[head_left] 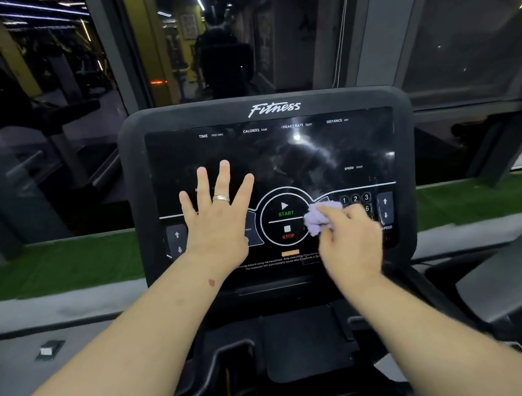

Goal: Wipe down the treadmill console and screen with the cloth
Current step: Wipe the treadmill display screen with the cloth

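Note:
The black treadmill console fills the middle of the view, with a dark glossy screen that shows smears and light glare. My left hand lies flat on the left side of the panel, fingers straight and spread, a ring on one finger. My right hand holds a bunched lilac cloth against the panel, just right of the round START/STOP control. The hand covers part of the number keys.
Arrow keys sit at the panel's left and right edges. A dark tray lies below the console. Windows stand behind it, with a strip of green turf along their base.

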`<state>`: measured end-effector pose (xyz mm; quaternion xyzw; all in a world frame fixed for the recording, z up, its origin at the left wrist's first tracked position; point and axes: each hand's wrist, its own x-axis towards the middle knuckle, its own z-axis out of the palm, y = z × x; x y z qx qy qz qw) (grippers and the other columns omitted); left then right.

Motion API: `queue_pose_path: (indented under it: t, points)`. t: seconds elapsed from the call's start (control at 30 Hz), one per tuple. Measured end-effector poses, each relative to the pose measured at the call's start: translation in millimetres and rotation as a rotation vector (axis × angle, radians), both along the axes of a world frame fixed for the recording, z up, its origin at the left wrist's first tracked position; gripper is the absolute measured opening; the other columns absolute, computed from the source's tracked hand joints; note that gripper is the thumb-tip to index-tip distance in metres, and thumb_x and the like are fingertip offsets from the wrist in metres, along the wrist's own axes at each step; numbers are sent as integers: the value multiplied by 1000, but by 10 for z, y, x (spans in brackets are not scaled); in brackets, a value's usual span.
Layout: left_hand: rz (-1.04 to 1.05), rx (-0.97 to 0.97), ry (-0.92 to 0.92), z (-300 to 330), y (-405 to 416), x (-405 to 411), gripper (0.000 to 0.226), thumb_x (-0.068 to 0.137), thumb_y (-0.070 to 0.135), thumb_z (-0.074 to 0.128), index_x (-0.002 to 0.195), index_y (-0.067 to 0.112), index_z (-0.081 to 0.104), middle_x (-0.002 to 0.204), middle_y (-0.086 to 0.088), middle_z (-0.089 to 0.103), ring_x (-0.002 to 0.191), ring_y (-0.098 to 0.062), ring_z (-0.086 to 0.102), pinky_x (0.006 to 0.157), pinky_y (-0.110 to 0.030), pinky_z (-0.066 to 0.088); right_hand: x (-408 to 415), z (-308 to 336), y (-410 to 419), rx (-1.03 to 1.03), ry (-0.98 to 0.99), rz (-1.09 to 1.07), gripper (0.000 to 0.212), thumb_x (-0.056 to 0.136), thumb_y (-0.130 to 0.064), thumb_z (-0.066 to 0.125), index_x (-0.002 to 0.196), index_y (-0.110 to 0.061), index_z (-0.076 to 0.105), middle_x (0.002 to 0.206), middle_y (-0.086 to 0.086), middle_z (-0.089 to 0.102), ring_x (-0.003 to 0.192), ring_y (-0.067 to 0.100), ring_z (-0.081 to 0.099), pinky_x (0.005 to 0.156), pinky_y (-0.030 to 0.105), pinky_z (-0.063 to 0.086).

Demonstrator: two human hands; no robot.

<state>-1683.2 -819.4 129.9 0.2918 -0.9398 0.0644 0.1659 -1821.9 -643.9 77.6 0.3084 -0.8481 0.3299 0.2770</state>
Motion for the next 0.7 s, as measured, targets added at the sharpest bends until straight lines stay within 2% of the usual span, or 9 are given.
queue_pose_path:
  t: [0.07,0.13,0.17,0.3,0.4,0.5,0.53,0.63,0.7]
  points:
    - [31,13,4,9,51,-50,120,79,15,75,156,41,-14,162,-4,-35,148,-42,-30,118,-71,3,233,-125,-113,212,71,215,24,78,-14,58,88,-34,66,93,-7,65,71,26,56,63,38,48]
    - [32,48,-1,29,102,-86,123,79,21,76,154,45,-17,160,-5,-38,147,-44,-31,116,-73,5,159,-91,-33,426,265,433,22,81,-22,52,92,-35,65,92,-8,62,74,24,55,65,34,43]
    - [23,58,1,41,123,-99,125,78,28,79,154,47,-18,160,-4,-38,147,-44,-31,115,-75,6,10,39,26,442,312,434,24,81,-22,52,92,-36,67,90,-8,62,73,25,56,65,35,44]
    - [-4,41,-20,43,195,-164,129,74,45,85,154,52,-15,161,1,-37,147,-45,-30,111,-80,8,-279,387,66,39,156,120,34,70,0,64,82,-30,72,83,-14,51,62,29,54,57,38,50]
    - [24,12,-34,-7,229,-224,129,75,42,85,154,51,-17,160,-1,-40,146,-48,-31,109,-81,10,49,99,-26,307,181,274,24,79,-14,54,89,-33,64,96,-11,61,76,23,55,65,38,48]
    - [38,18,-45,-21,228,-235,129,76,40,84,153,51,-19,159,-1,-41,145,-48,-32,110,-81,9,-151,81,104,541,300,440,33,81,-28,43,100,-40,67,95,-7,60,78,25,59,70,37,44]
    - [43,26,-49,-23,227,-238,129,76,39,85,153,51,-18,159,-1,-42,145,-48,-32,110,-81,9,-286,191,107,511,290,380,32,80,-26,44,97,-41,67,97,-10,62,77,24,59,69,38,45]
    - [62,33,-32,-26,265,-283,128,76,26,83,154,49,-16,159,-3,-40,145,-49,-30,109,-81,11,-355,335,60,159,128,215,31,76,-13,52,91,-34,70,88,-7,60,68,27,55,61,37,47]
    - [64,39,-22,-18,315,-328,126,76,20,79,153,48,-16,159,-3,-40,145,-49,-30,109,-81,12,-137,158,-8,286,100,222,26,79,-18,47,92,-36,61,93,-6,59,75,27,55,66,37,45]
